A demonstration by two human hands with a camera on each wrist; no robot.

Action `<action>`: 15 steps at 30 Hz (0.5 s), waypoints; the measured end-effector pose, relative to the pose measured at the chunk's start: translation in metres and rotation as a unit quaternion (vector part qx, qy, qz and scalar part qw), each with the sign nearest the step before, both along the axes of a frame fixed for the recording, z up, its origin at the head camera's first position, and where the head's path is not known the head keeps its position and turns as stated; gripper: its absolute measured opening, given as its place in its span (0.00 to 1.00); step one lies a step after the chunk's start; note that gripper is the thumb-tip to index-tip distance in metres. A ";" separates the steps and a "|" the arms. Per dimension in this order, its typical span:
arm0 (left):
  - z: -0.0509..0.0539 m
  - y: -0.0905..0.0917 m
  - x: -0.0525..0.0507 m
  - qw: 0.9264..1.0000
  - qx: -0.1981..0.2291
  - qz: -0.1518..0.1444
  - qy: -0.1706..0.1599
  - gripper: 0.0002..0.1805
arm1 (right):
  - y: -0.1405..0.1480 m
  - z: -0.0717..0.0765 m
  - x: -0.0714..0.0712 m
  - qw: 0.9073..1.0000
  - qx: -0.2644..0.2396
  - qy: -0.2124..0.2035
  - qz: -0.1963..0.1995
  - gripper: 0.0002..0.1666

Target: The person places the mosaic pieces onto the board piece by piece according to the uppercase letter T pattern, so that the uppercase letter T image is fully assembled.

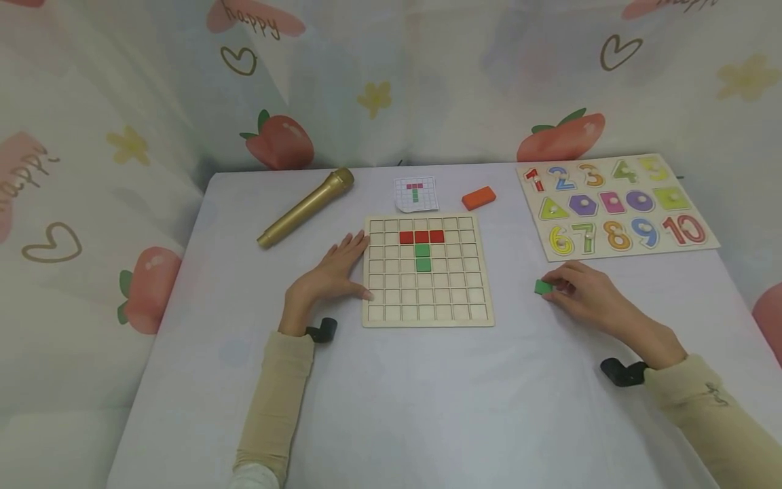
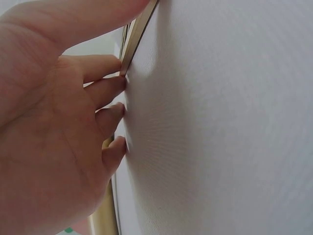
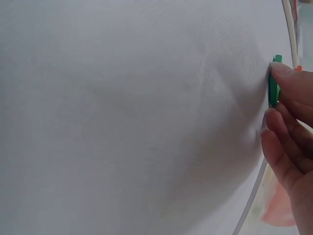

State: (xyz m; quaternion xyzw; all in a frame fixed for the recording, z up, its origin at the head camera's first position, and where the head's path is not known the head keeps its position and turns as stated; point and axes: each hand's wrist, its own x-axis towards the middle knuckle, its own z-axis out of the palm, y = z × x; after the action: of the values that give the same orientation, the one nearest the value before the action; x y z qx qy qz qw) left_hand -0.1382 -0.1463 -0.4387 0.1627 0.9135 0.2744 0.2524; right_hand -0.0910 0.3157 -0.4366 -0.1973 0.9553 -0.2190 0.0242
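A wooden grid board lies in the middle of the table. Three red square tiles form a row on it, and two green square tiles run down below the middle red one. My left hand rests at the board's left edge, fingers extended and thumb over the lower left corner; the left wrist view shows the fingertips against the board's side. To the right of the board, my right hand pinches another green square tile between thumb and fingers, close to the tablecloth.
Behind the board lie a small card printed with a T pattern and an orange block. A gold microphone lies at the back left. The number-and-shape puzzle board occupies the back right, just beyond my right hand.
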 end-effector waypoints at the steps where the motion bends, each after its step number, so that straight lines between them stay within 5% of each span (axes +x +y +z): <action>1: 0.000 0.000 0.000 1.000 -0.001 -0.001 0.000 0.65 | -0.001 0.000 0.000 1.000 0.001 0.001 0.002 0.16; 15: -0.002 -0.001 -0.002 1.000 -0.001 -0.001 -0.002 0.65 | -0.024 0.008 -0.014 0.999 -0.012 0.013 0.037 0.14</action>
State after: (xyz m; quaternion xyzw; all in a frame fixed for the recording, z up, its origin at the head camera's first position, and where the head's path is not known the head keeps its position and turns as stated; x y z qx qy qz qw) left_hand -0.1400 -0.1469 -0.4411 0.1625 0.9131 0.2738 0.2546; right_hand -0.1054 0.2920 -0.4283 -0.2356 0.9450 -0.2263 0.0172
